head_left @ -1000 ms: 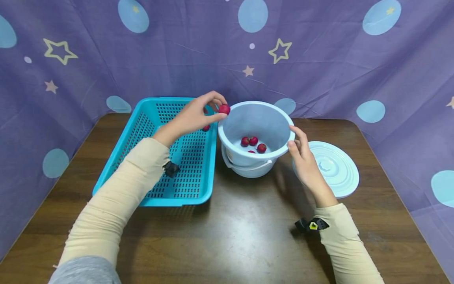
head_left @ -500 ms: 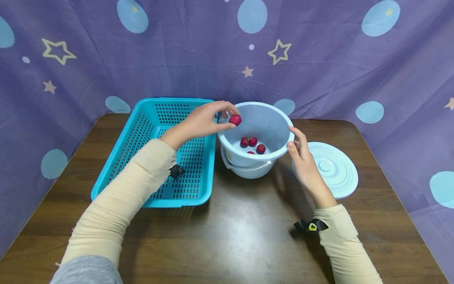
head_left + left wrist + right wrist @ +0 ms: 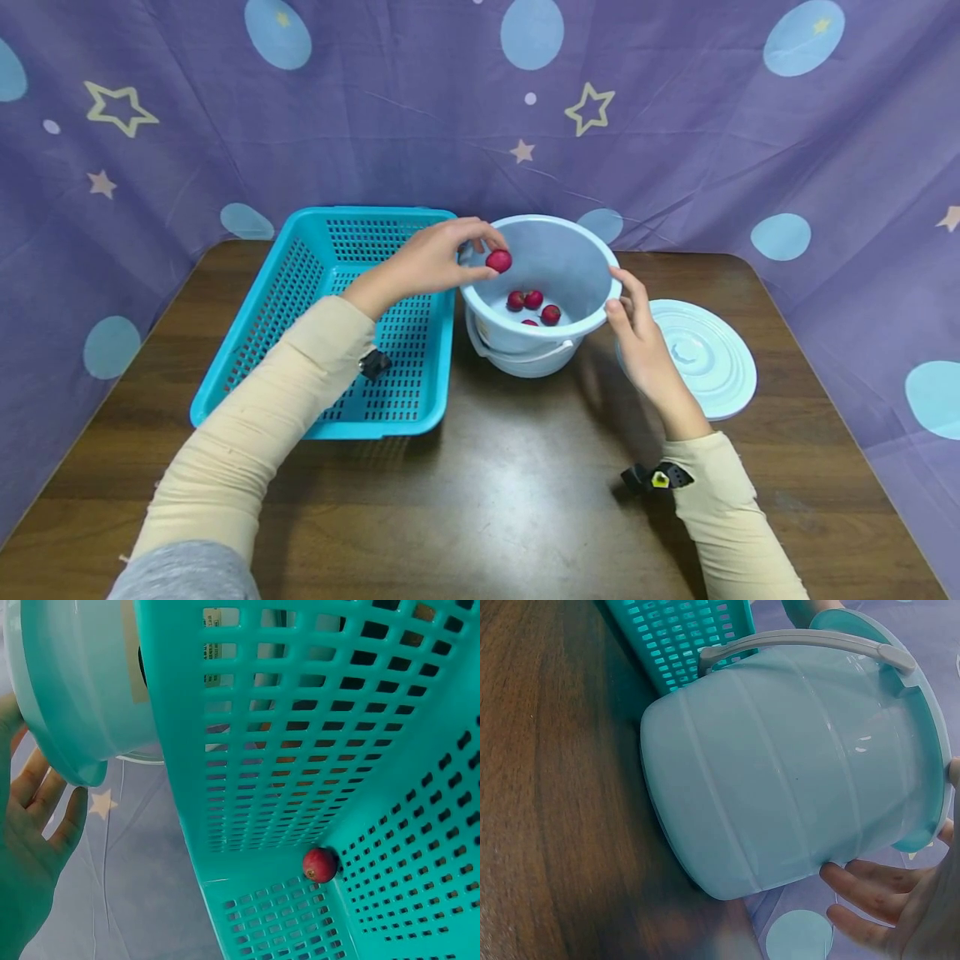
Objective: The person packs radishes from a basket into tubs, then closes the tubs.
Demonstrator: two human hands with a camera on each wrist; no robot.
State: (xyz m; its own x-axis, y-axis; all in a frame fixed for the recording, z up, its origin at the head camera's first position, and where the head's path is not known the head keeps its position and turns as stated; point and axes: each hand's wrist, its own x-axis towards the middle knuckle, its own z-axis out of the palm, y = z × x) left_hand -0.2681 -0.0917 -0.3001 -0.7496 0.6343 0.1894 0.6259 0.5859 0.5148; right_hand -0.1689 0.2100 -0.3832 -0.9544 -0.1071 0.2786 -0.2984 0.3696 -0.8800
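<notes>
In the head view, my left hand point(image 3: 429, 260) pinches a small round red fruit point(image 3: 498, 261) between thumb and fingertips, just inside the left rim of a light blue bucket point(image 3: 517, 335). Several like fruits point(image 3: 551, 315) lie on the bucket's bottom. My right hand point(image 3: 647, 358) grips the bucket's right rim, thumb and fingers on either side; the right wrist view shows its other fingers point(image 3: 866, 889) along the outer wall. One more red fruit point(image 3: 320, 865) sits in a corner of the turquoise basket point(image 3: 187, 787); my left arm hides it in the head view.
The slotted turquoise basket point(image 3: 442, 350) stands left of the bucket on the brown wooden table point(image 3: 495, 517). A round light blue lid point(image 3: 712, 358) lies flat to the right. A purple patterned cloth point(image 3: 420, 100) hangs behind the table.
My left hand has carried the red fruit right and slightly down, from the bucket's left edge to inside its rim. The right hand holds the same place.
</notes>
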